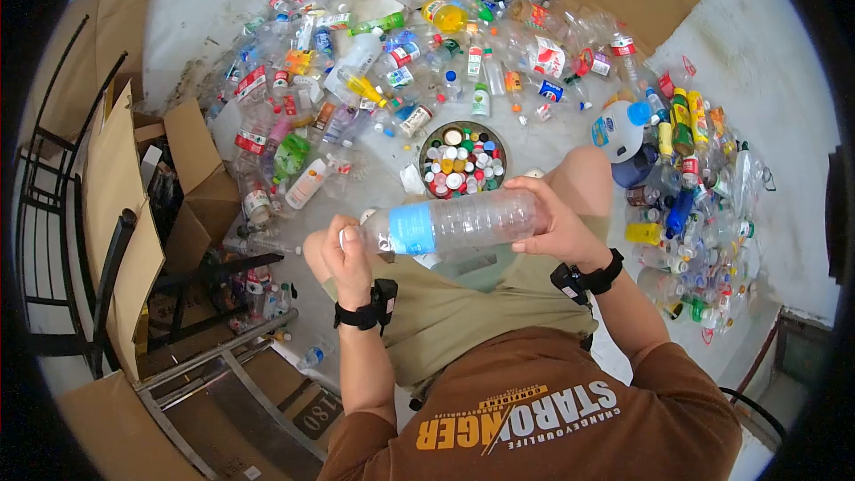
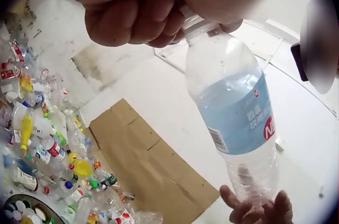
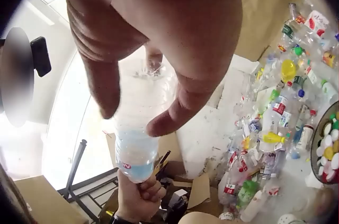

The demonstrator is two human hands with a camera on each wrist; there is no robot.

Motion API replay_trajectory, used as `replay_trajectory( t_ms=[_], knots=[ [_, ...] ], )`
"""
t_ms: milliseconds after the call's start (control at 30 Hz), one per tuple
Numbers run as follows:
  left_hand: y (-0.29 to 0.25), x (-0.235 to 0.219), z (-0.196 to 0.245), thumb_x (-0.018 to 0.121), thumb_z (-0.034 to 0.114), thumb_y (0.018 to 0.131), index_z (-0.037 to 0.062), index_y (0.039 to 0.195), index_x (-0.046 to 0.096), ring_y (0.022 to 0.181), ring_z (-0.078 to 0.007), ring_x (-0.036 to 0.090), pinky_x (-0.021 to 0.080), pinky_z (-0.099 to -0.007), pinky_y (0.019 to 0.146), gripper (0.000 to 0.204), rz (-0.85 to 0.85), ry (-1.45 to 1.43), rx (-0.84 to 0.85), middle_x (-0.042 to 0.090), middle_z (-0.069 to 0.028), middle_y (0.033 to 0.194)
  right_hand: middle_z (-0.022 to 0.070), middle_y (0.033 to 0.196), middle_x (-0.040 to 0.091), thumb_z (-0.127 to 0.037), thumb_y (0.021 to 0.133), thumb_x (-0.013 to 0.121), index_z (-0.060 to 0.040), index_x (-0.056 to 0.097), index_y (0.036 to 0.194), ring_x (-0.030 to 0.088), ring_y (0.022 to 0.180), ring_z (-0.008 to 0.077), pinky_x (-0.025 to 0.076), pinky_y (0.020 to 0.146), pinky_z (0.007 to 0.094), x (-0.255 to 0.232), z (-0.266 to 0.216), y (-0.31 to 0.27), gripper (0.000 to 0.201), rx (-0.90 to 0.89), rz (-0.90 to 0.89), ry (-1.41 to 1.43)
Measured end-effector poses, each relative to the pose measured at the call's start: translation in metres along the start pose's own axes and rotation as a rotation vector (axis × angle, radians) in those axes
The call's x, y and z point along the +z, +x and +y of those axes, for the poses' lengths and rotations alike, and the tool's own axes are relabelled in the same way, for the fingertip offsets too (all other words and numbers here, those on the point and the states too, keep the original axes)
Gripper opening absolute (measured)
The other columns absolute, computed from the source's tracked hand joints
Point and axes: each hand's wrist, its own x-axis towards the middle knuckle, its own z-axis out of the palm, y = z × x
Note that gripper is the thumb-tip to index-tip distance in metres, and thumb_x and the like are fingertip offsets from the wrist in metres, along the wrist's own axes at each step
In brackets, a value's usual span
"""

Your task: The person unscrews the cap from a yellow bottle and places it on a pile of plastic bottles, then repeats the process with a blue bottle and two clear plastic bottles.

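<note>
A large clear plastic bottle [image 1: 481, 219] with a light blue label lies sideways above the lap in the head view. My left hand [image 1: 349, 254] grips it at the neck, with the fingers curled round the cap end, so the cap is hidden. At the other end my right hand [image 1: 561, 224] holds the ribbed base between thumb and fingers. The left wrist view shows the bottle [image 2: 233, 107] with its neck inside the left fist [image 2: 143, 14]. In the right wrist view, thumb and fingers of the right hand [image 3: 164, 38] straddle the base.
A round tin of loose caps [image 1: 423, 180] stands just beyond the bottle. Behind it spreads a large heap of plastic bottles [image 1: 419, 58], with more bottles [image 1: 681, 214] at the right. Cardboard boxes [image 1: 191, 174] and a black metal rack [image 1: 67, 187] stand at the left.
</note>
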Motion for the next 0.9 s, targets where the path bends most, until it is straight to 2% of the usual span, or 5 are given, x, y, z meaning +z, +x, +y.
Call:
replay_trajectory(
  t_ms=[267, 433, 600, 800, 900],
  knots=[
    [0.004, 0.002, -0.002, 0.041, 0.034, 0.094, -0.0011, 0.077, 0.051, 0.059, -0.0116, 0.037, 0.028, -0.0289, 0.053, 0.041, 0.005, 0.076, 0.175, 0.041, -0.0036, 0.063, 0.0107, 0.13, 0.044, -0.009, 0.084, 0.068, -0.0079, 0.032, 0.136, 0.06, 0.094, 0.0204, 0.053, 0.074, 0.0305, -0.03, 0.021, -0.007, 0.063, 0.459, -0.091, 0.571],
    [0.003, 0.001, -0.002, 0.04, 0.035, 0.095, -0.0016, 0.076, 0.052, 0.059, -0.0117, 0.038, 0.029, -0.0301, 0.051, 0.042, -0.039, 0.099, 0.111, 0.042, -0.0052, 0.062, 0.0085, 0.131, 0.043, -0.004, 0.079, 0.071, -0.0071, 0.034, 0.135, 0.053, 0.112, 0.0193, 0.048, 0.091, 0.0328, -0.008, -0.007, -0.01, 0.067, 0.244, -0.036, 0.076],
    [0.003, 0.005, 0.003, 0.036, 0.035, 0.098, 0.0009, 0.079, 0.055, 0.059, -0.0111, 0.043, 0.03, -0.0296, 0.048, 0.043, -0.15, 0.197, -0.072, 0.047, -0.0051, 0.065, 0.0074, 0.132, 0.043, 0.001, 0.075, 0.072, -0.0078, 0.035, 0.135, 0.047, 0.121, 0.0189, 0.042, 0.099, 0.0339, -0.014, 0.016, -0.019, 0.071, 0.148, 0.002, 0.015],
    [0.005, 0.017, -0.045, 0.035, 0.041, 0.1, 0.009, 0.091, 0.057, 0.061, -0.0105, 0.044, 0.035, -0.0234, 0.051, 0.04, -0.059, -0.466, -0.468, 0.053, -0.0023, 0.081, 0.0084, 0.132, 0.043, 0.001, 0.073, 0.072, -0.008, 0.035, 0.136, 0.049, 0.119, 0.0217, 0.044, 0.099, 0.0372, -0.026, 0.017, -0.037, 0.073, 0.099, 0.257, 0.123],
    [0.004, 0.044, -0.056, 0.037, 0.039, 0.1, 0.0056, 0.089, 0.058, 0.058, -0.009, 0.043, 0.035, -0.0237, 0.052, 0.041, -0.161, -0.215, -0.464, 0.049, 0.0001, 0.069, 0.009, 0.132, 0.044, -0.001, 0.073, 0.072, -0.0104, 0.033, 0.138, 0.049, 0.119, 0.025, 0.046, 0.095, 0.04, -0.037, 0.01, -0.044, 0.077, 0.051, 0.441, 0.279]
  ],
)
